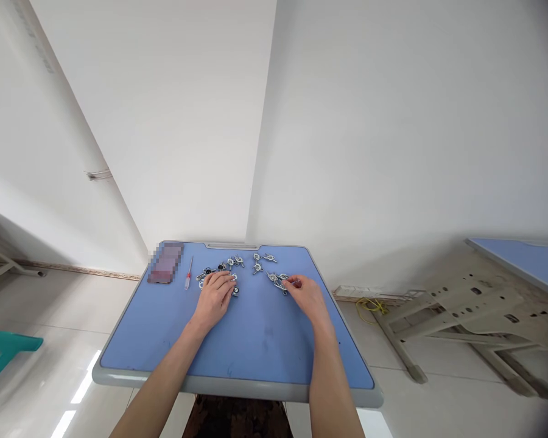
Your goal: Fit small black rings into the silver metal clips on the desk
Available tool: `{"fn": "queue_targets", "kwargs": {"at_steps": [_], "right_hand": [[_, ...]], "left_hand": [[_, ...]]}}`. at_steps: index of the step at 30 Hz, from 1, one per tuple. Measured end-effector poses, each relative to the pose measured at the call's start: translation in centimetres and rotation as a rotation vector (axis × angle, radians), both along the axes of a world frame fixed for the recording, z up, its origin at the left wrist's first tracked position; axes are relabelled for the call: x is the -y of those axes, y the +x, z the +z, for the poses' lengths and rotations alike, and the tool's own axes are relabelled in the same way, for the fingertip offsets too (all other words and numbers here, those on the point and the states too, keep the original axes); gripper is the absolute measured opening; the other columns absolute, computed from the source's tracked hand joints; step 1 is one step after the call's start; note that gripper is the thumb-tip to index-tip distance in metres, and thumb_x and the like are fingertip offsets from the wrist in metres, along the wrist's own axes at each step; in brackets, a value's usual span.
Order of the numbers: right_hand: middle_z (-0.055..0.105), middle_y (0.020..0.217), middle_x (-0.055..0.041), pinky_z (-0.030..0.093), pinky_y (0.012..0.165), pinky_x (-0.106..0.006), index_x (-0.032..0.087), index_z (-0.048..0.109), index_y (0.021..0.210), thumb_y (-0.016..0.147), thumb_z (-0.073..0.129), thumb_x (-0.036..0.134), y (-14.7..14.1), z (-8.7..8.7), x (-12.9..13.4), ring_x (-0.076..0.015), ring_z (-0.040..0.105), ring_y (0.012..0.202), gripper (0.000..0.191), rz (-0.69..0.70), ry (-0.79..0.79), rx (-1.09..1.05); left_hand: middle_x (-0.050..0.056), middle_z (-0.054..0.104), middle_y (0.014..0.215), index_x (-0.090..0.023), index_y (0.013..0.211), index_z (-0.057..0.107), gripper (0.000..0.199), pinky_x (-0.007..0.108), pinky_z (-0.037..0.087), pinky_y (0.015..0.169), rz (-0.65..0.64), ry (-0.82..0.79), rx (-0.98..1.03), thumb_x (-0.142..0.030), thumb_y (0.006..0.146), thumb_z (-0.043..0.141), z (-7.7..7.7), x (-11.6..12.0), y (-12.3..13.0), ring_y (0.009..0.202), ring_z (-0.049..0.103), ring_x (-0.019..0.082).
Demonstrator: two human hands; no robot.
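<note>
Several small metal parts lie in two groups on the blue table (256, 334). My left hand (214, 298) rests over the left group (209, 271), fingers slightly bent and close together, hiding some pieces; whether it grips one is hidden. On the right, my right hand (304, 293) has thumb and fingertips pinched at a metal part (282, 283) in the right group. Farther back are more loose metal parts (257, 267). A screwdriver (188, 274) with a red and clear handle lies left of my left hand.
A blurred-out phone-like slab (165, 263) lies at the table's back left corner. A white wall (347, 121) rises behind the table. Another blue-topped desk (525, 258) stands at right, a green stool (9, 344) at left. A yellow cable (369, 306) lies on the floor.
</note>
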State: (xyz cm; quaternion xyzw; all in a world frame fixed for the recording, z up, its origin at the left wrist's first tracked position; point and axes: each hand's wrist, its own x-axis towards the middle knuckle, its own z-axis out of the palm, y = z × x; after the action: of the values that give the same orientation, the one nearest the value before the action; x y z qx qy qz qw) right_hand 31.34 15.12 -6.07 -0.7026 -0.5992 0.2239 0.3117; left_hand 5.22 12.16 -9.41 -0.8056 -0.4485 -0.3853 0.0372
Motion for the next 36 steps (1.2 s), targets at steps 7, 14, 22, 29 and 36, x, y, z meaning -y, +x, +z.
{"fn": "queue_targets", "kwargs": {"at_steps": [7, 14, 22, 29, 36], "right_hand": [[0.055, 0.054, 0.0018, 0.029, 0.046, -0.025, 0.022, 0.064, 0.060, 0.063, 0.066, 0.028, -0.1, 0.0, 0.5, -0.0138, 0.044, 0.049, 0.007, 0.124, 0.023, -0.149], [0.055, 0.055, 0.0023, 0.031, 0.049, -0.024, 0.020, 0.063, 0.059, 0.067, 0.064, 0.027, -2.5, 0.7, 2.0, -0.0118, 0.043, 0.051, 0.011, 0.400, -0.060, -0.224], [0.053, 0.060, 0.0034, 0.031, 0.053, -0.023, 0.019, 0.056, 0.065, 0.073, 0.054, 0.023, -6.8, 1.1, 3.4, -0.0111, 0.041, 0.056, 0.010, 0.639, -0.074, -0.235], [0.046, 0.064, 0.0047, 0.025, 0.045, -0.022, 0.019, 0.051, 0.070, 0.070, 0.046, 0.025, -5.0, 0.9, 1.8, -0.0077, 0.031, 0.047, 0.007, 0.356, -0.133, -0.797], [0.053, 0.066, 0.0030, 0.044, 0.058, -0.026, 0.020, 0.061, 0.092, 0.073, 0.062, 0.045, -5.8, 1.4, 1.9, -0.0114, 0.051, 0.058, 0.032, 0.442, -0.157, -0.940]], "left_hand": [[0.004, 0.068, 0.098, -0.022, 0.099, 0.063, 0.023, 0.040, 0.042, 0.091, 0.080, -0.002, 0.109, -0.018, 0.093, 0.042, 1.0, 0.5, -0.1, 0.107, 0.057, 0.020], [0.005, 0.066, 0.099, -0.021, 0.099, 0.061, 0.020, 0.037, 0.046, 0.085, 0.117, 0.016, 0.286, -0.019, 0.092, 0.042, 1.7, 0.9, -0.4, 0.096, 0.060, 0.018], [0.008, 0.064, 0.101, -0.020, 0.116, 0.052, 0.029, 0.030, 0.050, 0.072, -0.226, -0.166, -0.137, -0.030, 0.090, 0.047, 1.2, 2.8, 1.1, 0.085, 0.063, 0.019], [0.005, 0.063, 0.091, -0.019, 0.105, 0.049, 0.034, 0.031, 0.047, 0.064, -0.104, -0.251, -0.274, -0.044, 0.084, 0.058, 0.6, 2.8, 1.7, 0.080, 0.062, 0.022], [0.004, 0.059, 0.085, -0.019, 0.094, 0.055, 0.016, 0.030, 0.047, 0.067, -0.121, -0.241, -0.273, -0.034, 0.088, 0.054, 0.1, 2.4, 1.2, 0.081, 0.060, 0.020]]}}
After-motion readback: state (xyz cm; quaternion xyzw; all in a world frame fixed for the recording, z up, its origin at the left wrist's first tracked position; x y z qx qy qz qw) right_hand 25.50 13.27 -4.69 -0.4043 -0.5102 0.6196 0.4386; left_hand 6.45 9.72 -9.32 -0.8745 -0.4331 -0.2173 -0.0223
